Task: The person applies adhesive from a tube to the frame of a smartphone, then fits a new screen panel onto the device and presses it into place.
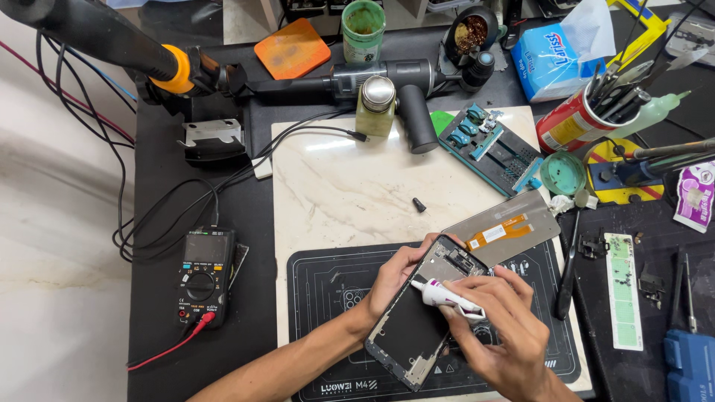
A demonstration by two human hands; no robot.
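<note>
1. The black work mat (pixel 320 275) lies under both your hands.
2. Your left hand (pixel 395 275) grips the phone frame (pixel 417 320) by its upper left edge; its long axis runs from lower left to upper right.
3. Your right hand (pixel 503 335) pinches the white glue tube (pixel 447 298), with the nozzle pointing left onto the frame.

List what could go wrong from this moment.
The white glue tube in the right hand could smear past the edge of the phone frame. The left hand props the frame tilted, so it might slip. The loose screen beside it could get bumped.
</note>
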